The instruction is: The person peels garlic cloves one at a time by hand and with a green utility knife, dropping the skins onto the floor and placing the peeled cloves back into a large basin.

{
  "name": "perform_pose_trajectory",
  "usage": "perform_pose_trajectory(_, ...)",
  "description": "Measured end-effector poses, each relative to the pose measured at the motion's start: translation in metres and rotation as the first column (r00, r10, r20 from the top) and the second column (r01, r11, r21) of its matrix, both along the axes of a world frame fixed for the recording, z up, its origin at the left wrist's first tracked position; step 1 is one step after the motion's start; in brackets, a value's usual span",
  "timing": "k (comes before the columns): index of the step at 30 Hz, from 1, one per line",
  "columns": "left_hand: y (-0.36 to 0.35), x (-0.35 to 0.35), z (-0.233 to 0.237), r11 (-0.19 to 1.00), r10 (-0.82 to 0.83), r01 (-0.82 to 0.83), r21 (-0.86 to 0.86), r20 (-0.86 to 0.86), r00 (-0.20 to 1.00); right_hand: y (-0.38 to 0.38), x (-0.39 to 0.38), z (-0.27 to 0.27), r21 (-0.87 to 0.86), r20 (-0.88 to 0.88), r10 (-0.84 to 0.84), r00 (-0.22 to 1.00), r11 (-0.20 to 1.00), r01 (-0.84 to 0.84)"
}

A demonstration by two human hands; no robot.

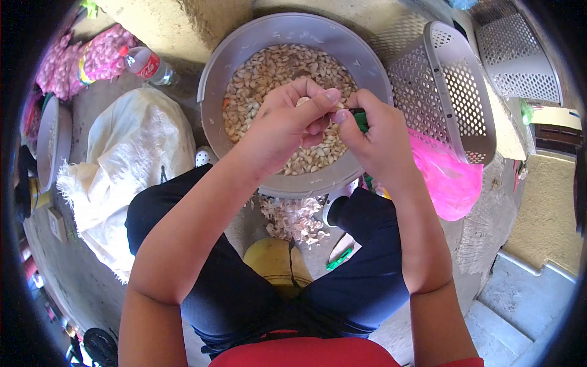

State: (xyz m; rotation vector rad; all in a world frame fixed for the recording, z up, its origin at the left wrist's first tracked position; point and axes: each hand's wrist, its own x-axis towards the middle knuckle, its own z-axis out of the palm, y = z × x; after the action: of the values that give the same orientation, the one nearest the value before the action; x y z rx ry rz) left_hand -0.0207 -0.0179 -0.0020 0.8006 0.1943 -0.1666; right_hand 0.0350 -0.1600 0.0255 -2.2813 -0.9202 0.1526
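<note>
My left hand (290, 116) is over a large grey tub (217, 58), its fingers pinched round a pale garlic clove (302, 101). Close beside it, my right hand (379, 131) is closed on a small green-handled tool (359, 120); the tool's blade cannot be made out. The fingertips of both hands nearly meet. Below them, many garlic cloves (257, 70) fill the bottom of the tub.
Garlic skins (293, 217) and a green cutter (339, 259) lie below the tub. A white sack (137, 137), a cola bottle (148, 65) and pink net bags (104, 55) are left. A perforated basket (419, 85) and pink plastic bag (449, 183) are right.
</note>
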Motion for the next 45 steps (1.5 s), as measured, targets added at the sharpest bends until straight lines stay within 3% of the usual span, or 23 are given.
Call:
perform_pose_trajectory(7,0.0,0.001,0.001,0.999,0.023,-0.022,0.048,-0.023,0.999,0.002,-0.003,0.002,-0.007,0.104,-0.017,0.994,1.0,0.018)
perform_pose_trajectory(10,0.007,0.004,-0.001,0.998,0.041,-0.041,0.044,0.001,0.999,0.006,-0.009,0.006,0.159,0.045,-0.115,0.992,0.982,0.107)
perform_pose_trajectory(16,0.015,0.008,0.004,0.997,0.074,-0.075,0.017,0.053,0.996,0.0,-0.009,0.01,0.304,0.331,0.004,0.944,0.946,-0.11)
perform_pose_trajectory(25,0.018,0.008,0.001,0.999,0.027,-0.028,0.016,0.057,0.998,0.001,-0.015,0.018,0.424,0.363,0.086,0.928,0.871,-0.246)
perform_pose_trajectory(43,0.015,0.007,0.005,1.0,0.004,-0.004,-0.01,0.036,0.999,0.0,-0.016,0.019,0.451,0.359,0.064,0.931,0.862,-0.233)
perform_pose_trajectory(45,0.014,0.006,0.007,0.999,-0.01,0.011,-0.034,0.03,0.999,0.001,-0.017,0.014,0.447,0.232,-0.08,0.969,0.894,-0.033)
